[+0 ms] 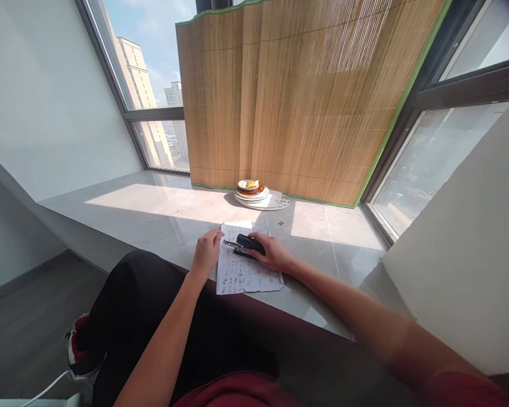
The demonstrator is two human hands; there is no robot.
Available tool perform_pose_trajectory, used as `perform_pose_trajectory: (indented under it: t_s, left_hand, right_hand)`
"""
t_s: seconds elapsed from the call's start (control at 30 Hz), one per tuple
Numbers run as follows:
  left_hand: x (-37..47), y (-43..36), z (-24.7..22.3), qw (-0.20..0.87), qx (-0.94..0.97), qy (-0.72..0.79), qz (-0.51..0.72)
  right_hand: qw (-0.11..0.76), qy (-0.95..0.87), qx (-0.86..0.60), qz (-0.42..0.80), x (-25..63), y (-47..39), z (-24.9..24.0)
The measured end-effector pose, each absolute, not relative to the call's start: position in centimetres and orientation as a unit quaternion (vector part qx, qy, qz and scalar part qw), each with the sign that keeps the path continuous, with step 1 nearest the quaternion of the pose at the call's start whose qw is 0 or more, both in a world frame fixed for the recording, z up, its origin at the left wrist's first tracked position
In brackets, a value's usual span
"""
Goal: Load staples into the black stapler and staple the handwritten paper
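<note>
A black stapler (251, 243) is in my right hand (275, 254), above the handwritten paper (250, 275). Its upper part is swung apart from its base, and a silvery metal strip shows between them, pointing left. My left hand (207, 250) is closed at the paper's upper left edge, thumb and finger together. Whatever those fingertips pinch, if anything, is too small to make out. The paper lies on the pale windowsill, and its front edge reaches the sill's edge by my legs.
Stacked plates (251, 196) stand at the back of the sill (318, 226), beside an oval plate (279, 200). Small dark bits (281, 223) lie right of the paper. Behind hangs a bamboo mat (288, 107) across the window. A white wall (466, 237) rises at right.
</note>
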State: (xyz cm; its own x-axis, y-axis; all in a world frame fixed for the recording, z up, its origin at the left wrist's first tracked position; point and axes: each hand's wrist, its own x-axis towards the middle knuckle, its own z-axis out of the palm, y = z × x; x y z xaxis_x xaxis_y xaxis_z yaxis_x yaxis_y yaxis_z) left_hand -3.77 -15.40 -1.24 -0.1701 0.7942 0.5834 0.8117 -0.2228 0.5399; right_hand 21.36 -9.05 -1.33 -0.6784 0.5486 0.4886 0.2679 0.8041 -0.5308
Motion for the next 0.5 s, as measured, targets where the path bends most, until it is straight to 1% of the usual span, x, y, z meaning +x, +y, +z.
perform_pose_trajectory:
  t_s: [0.1, 0.27, 0.5]
  left_hand:
    - [-2.93, -15.14, -1.58, 0.021, -0.659, -0.601, -0.451]
    - [-2.91, -15.28, -1.97, 0.006, -0.712, -0.561, -0.423]
    - [-3.0, -15.38, -2.03, 0.041, -0.679, -0.615, -0.4]
  right_hand:
    - [0.329, -0.892, -0.227, 0.213, 21.35, -9.01, -1.34]
    - [0.329, -0.893, -0.223, 0.21, 21.29, -8.87, -1.54]
    - [0.327, -0.894, -0.22, 0.215, 21.37, -8.77, -1.63]
